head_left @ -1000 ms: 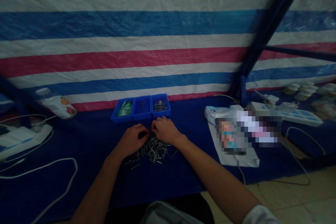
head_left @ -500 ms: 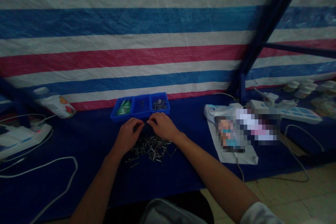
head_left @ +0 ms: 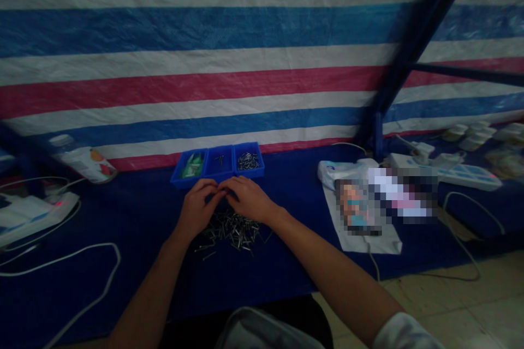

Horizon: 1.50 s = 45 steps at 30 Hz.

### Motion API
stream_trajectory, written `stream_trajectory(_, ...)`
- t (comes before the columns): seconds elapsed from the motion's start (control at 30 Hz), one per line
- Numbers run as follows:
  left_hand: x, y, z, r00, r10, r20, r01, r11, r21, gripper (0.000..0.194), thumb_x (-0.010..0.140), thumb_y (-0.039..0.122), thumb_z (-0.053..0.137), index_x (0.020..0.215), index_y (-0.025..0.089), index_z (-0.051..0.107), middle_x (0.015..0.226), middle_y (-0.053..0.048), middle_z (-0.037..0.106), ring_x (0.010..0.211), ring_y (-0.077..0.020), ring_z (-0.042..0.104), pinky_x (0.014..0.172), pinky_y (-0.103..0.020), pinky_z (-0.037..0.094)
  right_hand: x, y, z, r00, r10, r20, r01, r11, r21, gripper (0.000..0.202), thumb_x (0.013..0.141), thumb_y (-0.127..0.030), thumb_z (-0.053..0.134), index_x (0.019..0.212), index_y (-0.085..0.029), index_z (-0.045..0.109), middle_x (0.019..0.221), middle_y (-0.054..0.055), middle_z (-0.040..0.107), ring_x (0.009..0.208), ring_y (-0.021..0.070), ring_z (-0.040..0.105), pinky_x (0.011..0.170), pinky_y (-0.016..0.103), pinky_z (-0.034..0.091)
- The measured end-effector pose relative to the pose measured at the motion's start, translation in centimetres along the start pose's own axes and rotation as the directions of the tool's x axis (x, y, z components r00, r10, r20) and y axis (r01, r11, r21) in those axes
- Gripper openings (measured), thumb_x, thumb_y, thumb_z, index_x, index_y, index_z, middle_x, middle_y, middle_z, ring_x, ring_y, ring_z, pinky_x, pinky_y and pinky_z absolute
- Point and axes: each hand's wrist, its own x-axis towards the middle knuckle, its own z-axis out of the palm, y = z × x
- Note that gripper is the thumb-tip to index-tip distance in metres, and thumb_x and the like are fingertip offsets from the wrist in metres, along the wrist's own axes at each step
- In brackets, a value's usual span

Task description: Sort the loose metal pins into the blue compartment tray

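While our left hand and right hand curve inward, fingertips meet just beyond loose pile of metal fasteners; we cannot tell whether either grips anything. Fastener shafts: thin, straight, grey, crossing at varied angles on smooth blue tabletop. Beyond hands: blue plastic tray, three rectangular compartments. Left: glossy green packet; middle: few slim metal pieces; right: many more. Behind: wrinkled, striped plastic sheeting.

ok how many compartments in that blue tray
3: the left compartment with a green packet, the middle compartment with a few metal fasteners, the right compartment with many more.
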Motion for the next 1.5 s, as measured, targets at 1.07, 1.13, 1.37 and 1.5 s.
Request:
stream_trajectory(1.07, -0.2, -0.1, 0.4, 0.989, -0.053, 0.136, 0.044, 0.997, 0.067, 0.023, 0.091, 0.037, 0.053, 0.089, 0.02, 0.067, 0.092, -0.005, 0.067, 0.084, -0.0199, 0.064, 0.078, -0.032, 0.049, 1.5, 3.0, -2.5, 0.534, 0.837, -0.118, -0.349, 0.345, 0.871, 0.035, 0.078, -0.047, 0.065, 0.061, -0.018, 0.055, 0.056, -0.004, 0.057, 0.041, 0.0057, 0.039, 0.041, 0.022, 0.026)
stream_trajectory(1.13, -0.2, -0.1, 0.4, 0.988, -0.051, 0.145, 0.041, 0.997, 0.068, 0.022, 0.091, 0.037, 0.053, 0.089, 0.02, 0.067, 0.092, -0.005, 0.068, 0.084, -0.0202, 0.065, 0.078, -0.032, 0.049, 1.5, 3.1, -2.4, 0.569, 0.812, -0.129, -0.404, 0.413, 0.816, 0.033, 0.078, -0.049, 0.066, 0.068, -0.018, 0.061, 0.059, -0.004, 0.06, 0.042, 0.0064, 0.04, 0.043, 0.022, 0.028)
stream_trajectory(1.37, -0.3, -0.2, 0.6, 0.975, -0.042, 0.219, 0.026, 0.997, 0.072, 0.021, 0.09, 0.036, 0.056, 0.09, 0.021, 0.07, 0.094, -0.004, 0.069, 0.086, -0.0206, 0.065, 0.079, -0.033, 0.049, 0.8, 2.5, -1.9, 0.884, 0.438, -0.163, -0.417, 0.897, 0.149, 0.02, 0.085, -0.038, 0.064, 0.091, -0.022, 0.073, 0.082, 0.002, 0.069, 0.077, 0.0157, 0.061, 0.074, 0.03, 0.043)
stream_trajectory(1.5, -0.4, -0.6, 0.9, 0.948, -0.031, 0.317, 0.005, 0.997, 0.08, 0.02, 0.09, 0.033, 0.055, 0.09, 0.021, 0.071, 0.096, -0.005, 0.069, 0.089, -0.0212, 0.065, 0.082, -0.035, 0.048, -0.1, 1.9, -1.7, 0.972, 0.169, 0.162, -0.138, 0.973, -0.186, 0.023, 0.087, -0.037, 0.064, 0.102, -0.022, 0.073, 0.107, 0.009, 0.067, 0.103, 0.0242, 0.055, 0.086, 0.038, 0.041)
